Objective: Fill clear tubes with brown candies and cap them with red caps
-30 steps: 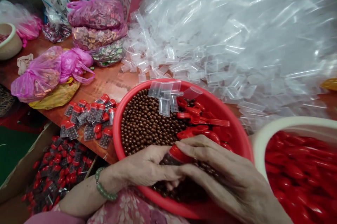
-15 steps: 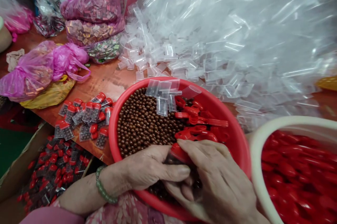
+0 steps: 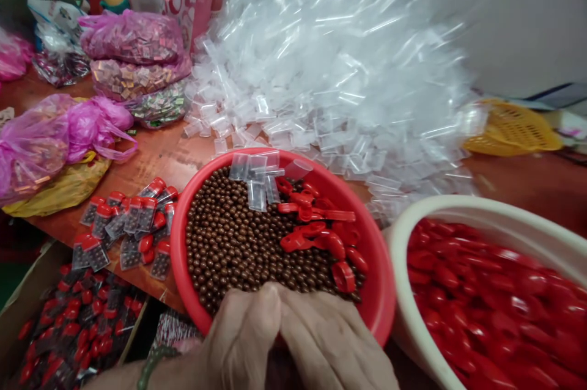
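Note:
My left hand point(image 3: 243, 335) and my right hand point(image 3: 330, 341) are pressed together at the near rim of a red basin point(image 3: 180, 231). Both are closed on the small red-capped clear container that shows between them in the earlier picture; their backs hide it now. Round brown balls point(image 3: 233, 249) fill much of the basin. Red plastic caps point(image 3: 314, 216) with loops lie on the balls at the right. Several clear flat plastic cases point(image 3: 257, 191) rest at the far side of the basin. A green bead bracelet point(image 3: 149, 368) circles my left wrist.
Filled red-capped containers point(image 3: 137, 216) lie left of the basin, more in a carton point(image 3: 131, 341) below. A cream tub point(image 3: 398, 243) of red caps stands right. Behind rise a heap of clear cases point(image 3: 321, 84), pink bags point(image 3: 132, 41) and a yellow basket point(image 3: 513, 127).
My hands have drawn closer together and toward me, covering the red-capped container that showed between them. The view has shifted, bringing the yellow basket further in.

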`<state>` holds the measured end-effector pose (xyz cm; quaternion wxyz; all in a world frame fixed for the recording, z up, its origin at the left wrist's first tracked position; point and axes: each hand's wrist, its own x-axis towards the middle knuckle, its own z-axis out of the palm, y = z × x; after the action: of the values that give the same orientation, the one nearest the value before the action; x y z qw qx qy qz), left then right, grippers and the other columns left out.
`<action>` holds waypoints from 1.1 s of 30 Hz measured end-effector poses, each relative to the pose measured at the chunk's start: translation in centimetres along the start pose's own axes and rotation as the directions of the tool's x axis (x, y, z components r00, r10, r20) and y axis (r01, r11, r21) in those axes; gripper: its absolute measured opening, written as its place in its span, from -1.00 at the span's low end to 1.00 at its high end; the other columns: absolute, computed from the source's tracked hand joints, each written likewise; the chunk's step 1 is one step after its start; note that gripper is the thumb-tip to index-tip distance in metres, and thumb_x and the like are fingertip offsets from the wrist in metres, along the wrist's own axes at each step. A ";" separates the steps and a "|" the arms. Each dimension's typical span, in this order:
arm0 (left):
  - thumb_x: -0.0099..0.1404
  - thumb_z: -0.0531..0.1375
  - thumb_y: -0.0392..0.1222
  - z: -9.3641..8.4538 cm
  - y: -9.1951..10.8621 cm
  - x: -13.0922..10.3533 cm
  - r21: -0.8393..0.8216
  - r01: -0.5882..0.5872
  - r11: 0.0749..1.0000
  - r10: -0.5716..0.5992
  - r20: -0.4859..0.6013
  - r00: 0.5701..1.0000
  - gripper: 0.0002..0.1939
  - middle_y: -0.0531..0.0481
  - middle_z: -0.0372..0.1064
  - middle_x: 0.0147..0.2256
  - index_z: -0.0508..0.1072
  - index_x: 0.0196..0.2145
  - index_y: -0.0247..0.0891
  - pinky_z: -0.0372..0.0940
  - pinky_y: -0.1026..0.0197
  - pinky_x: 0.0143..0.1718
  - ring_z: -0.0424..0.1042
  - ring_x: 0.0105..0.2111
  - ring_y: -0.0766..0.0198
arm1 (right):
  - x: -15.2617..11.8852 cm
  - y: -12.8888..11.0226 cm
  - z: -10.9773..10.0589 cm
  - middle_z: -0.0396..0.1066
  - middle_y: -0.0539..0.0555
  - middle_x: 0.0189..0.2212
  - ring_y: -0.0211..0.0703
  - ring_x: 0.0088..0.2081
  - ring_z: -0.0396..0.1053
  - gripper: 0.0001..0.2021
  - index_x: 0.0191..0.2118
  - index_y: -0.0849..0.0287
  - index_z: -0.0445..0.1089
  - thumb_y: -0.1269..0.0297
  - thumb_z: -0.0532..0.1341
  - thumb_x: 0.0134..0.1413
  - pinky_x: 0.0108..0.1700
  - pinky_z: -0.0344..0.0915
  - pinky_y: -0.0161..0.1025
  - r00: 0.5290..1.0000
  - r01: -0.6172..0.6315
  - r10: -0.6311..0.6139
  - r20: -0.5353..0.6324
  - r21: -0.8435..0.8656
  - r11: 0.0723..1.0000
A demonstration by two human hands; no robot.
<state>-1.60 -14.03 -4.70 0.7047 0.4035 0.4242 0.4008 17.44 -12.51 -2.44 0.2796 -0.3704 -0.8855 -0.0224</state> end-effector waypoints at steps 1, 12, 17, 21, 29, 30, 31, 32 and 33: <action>0.23 0.30 -0.11 -0.2 0.3 -0.3 0.160 -0.072 0.985 0.076 -0.023 0.997 -0.77 -0.13 0.57 -0.16 0.61 -0.15 -0.14 0.43 0.14 -0.02 0.46 0.02 0.00 | 0.0 -0.4 0.0 0.59 0.22 -0.18 0.02 -0.11 0.53 -0.67 0.06 0.24 0.39 0.39 0.19 0.17 -0.04 0.45 -0.09 1.000 0.006 -0.006 0.002 0.015 1.000; 0.47 -0.08 -0.01 -9.7 5.5 4.5 0.980 0.031 0.198 0.641 -0.153 0.752 -0.57 -0.09 0.54 -0.34 0.52 -0.19 -0.24 0.38 0.10 -0.21 0.50 -0.32 0.11 | 5.1 8.9 2.6 0.49 0.26 -0.03 0.09 -0.06 0.43 -0.65 0.11 0.19 0.37 0.47 0.12 0.24 -0.03 0.42 0.07 0.962 -0.169 0.189 0.199 -0.111 0.979; 0.47 -0.08 0.04 -13.0 4.3 6.6 0.992 0.121 -0.019 0.667 -0.078 0.741 -0.55 -0.24 0.52 -0.09 0.45 -0.04 -0.31 0.32 -0.06 0.02 0.45 -0.06 -0.04 | 7.8 11.8 4.4 0.47 0.25 -0.14 0.05 -0.19 0.44 -0.51 0.09 0.17 0.45 0.64 0.06 0.11 -0.21 0.42 -0.07 0.857 -0.084 0.154 0.491 -0.163 0.983; 0.46 0.00 -0.06 -11.1 4.0 6.8 0.999 -0.002 0.046 0.714 -0.032 0.699 -0.63 -0.28 0.48 -0.01 0.42 0.01 -0.35 0.28 -0.11 0.15 0.41 0.06 -0.02 | 8.3 11.7 4.0 0.41 0.20 -0.15 -0.16 -0.40 0.44 -0.63 0.11 0.17 0.43 0.44 0.18 0.19 -0.33 0.42 -0.19 0.830 -0.128 0.162 0.533 -0.101 0.987; 0.42 0.06 -0.25 -4.2 3.8 6.2 0.909 -0.342 0.237 0.631 0.123 0.766 -0.73 -0.30 0.51 -0.04 0.43 -0.02 -0.43 0.38 0.00 0.13 0.47 0.03 0.07 | 6.8 9.7 4.9 0.45 0.20 -0.04 -0.05 -0.11 0.52 -0.83 -0.18 0.16 0.43 0.43 0.09 0.28 -0.10 0.50 -0.11 0.910 -0.233 0.204 0.361 0.039 0.972; 0.44 0.04 -0.24 -3.5 3.5 6.2 0.918 -0.319 0.235 0.585 0.129 0.801 -0.69 -0.35 0.49 0.00 0.41 0.02 -0.46 0.37 -0.04 0.15 0.45 0.08 0.02 | 6.5 9.5 5.1 0.44 0.24 0.00 -0.02 -0.08 0.52 -0.82 -0.11 0.19 0.40 0.46 0.08 0.25 -0.12 0.51 -0.11 0.917 -0.236 0.221 0.332 0.006 0.972; 0.45 0.01 -0.22 -3.0 3.2 6.1 0.934 -0.284 0.217 0.536 0.129 0.834 -0.63 -0.41 0.44 0.06 0.38 0.07 -0.51 0.35 -0.08 0.17 0.40 0.14 -0.04 | 6.1 9.3 5.1 0.42 0.28 0.02 0.01 -0.08 0.52 -0.78 -0.05 0.23 0.36 0.48 0.08 0.23 -0.16 0.52 -0.11 0.918 -0.238 0.235 0.320 -0.030 0.971; 0.46 -0.02 -0.22 -2.6 2.9 6.1 0.952 -0.243 0.184 0.494 0.124 0.861 -0.58 -0.46 0.38 0.12 0.34 0.12 -0.56 0.32 -0.13 0.20 0.34 0.19 -0.10 | 5.8 9.2 5.1 0.43 0.30 0.01 0.02 -0.10 0.52 -0.74 -0.01 0.26 0.33 0.50 0.07 0.21 -0.19 0.53 -0.11 0.913 -0.230 0.236 0.332 -0.059 0.971; 0.46 -0.04 -0.22 -2.3 2.7 6.0 0.968 -0.210 0.139 0.462 0.125 0.878 -0.54 -0.50 0.32 0.17 0.29 0.17 -0.60 0.29 -0.16 0.22 0.28 0.24 -0.15 | 5.4 9.1 5.0 0.44 0.31 -0.02 0.02 -0.14 0.53 -0.71 0.01 0.28 0.31 0.53 0.04 0.19 -0.21 0.53 -0.11 0.903 -0.206 0.220 0.370 -0.079 0.975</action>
<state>-2.41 -7.07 -4.65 0.1448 0.7906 0.5455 0.2375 18.05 -1.17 -5.39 0.0984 -0.4675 -0.8762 0.0628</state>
